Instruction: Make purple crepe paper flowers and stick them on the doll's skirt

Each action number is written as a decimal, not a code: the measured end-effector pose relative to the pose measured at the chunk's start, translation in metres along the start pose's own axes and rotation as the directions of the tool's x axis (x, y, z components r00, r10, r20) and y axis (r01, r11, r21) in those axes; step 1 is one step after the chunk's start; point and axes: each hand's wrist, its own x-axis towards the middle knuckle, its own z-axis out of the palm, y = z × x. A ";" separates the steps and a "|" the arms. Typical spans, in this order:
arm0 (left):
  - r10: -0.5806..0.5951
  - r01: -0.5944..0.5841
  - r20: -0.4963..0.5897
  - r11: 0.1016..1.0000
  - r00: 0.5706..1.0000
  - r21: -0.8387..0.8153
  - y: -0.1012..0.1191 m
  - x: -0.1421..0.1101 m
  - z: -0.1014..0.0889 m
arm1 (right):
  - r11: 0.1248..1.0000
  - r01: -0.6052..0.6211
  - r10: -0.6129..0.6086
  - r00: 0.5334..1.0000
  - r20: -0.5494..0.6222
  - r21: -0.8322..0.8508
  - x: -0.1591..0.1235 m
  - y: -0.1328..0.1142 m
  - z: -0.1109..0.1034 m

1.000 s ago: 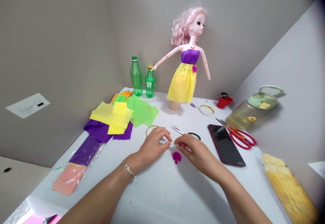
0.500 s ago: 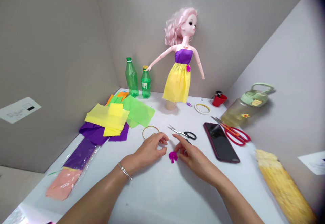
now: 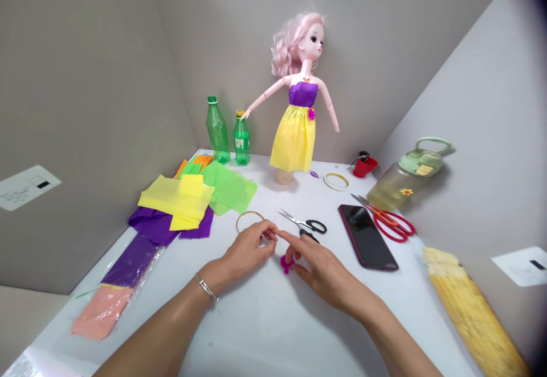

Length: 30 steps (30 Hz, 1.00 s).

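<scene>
My left hand [image 3: 251,247] rests on the white table [image 3: 273,326], its fingertips pinched together; what they hold is too small to make out. A silver bangle [image 3: 206,287] sits on that wrist. My right hand [image 3: 318,264] lies just to the right, with the index fingertip touching the left fingertips. Its thumb and lower fingers close on a small magenta paper flower [image 3: 284,263]. Small black-handled scissors [image 3: 305,226] lie just beyond both hands. A thin gold ring [image 3: 248,217] lies behind the left fingers.
A pink-haired doll [image 3: 299,98] in a purple and yellow paper dress stands at the back, beside two green bottles [image 3: 217,132]. Yellow [image 3: 175,197], green and purple paper sheets lie left. A phone [image 3: 367,237], red scissors [image 3: 391,220], a tape ring [image 3: 336,181], a jug [image 3: 405,180] and a yellow bundle [image 3: 474,314] lie right.
My right hand has moved left onto the magenta flower, which lay free on the table before. Its index finger now meets the left fingertips. The view has shifted slightly to the right.
</scene>
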 end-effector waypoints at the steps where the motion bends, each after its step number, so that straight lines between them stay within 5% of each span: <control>1: 0.008 -0.008 -0.010 1.000 1.000 -0.009 0.000 0.000 0.000 | 0.999 0.015 -0.015 1.000 0.023 -0.030 -0.001 -0.001 0.001; 8: -0.020 0.006 -0.178 0.997 0.984 -0.079 -0.001 0.003 -0.006 | 0.992 0.064 -0.054 0.994 0.097 -0.111 0.001 0.000 0.006; 14: -0.117 0.014 -0.352 0.960 0.929 -0.281 0.000 0.009 -0.018 | 0.982 0.085 -0.065 0.991 0.120 -0.170 0.006 -0.004 0.010; 19: -0.192 0.018 -0.340 0.891 0.921 -0.454 0.005 0.010 -0.022 | 0.974 0.117 -0.100 0.990 0.096 -0.193 0.007 -0.004 0.016; 24: -0.256 0.085 -0.204 0.794 0.945 -0.602 0.006 0.007 -0.009 | 0.982 0.135 -0.156 0.973 -0.171 -0.133 0.004 0.002 0.012; 27: -0.270 0.125 -0.114 0.728 0.956 -0.674 0.010 0.002 0.005 | 0.990 0.114 -0.137 0.891 -0.433 -0.080 0.003 0.000 0.006; 30: -0.257 0.210 0.048 0.650 0.965 -0.731 0.018 -0.004 0.017 | 0.994 0.105 -0.106 0.823 -0.558 -0.033 0.003 -0.005 0.004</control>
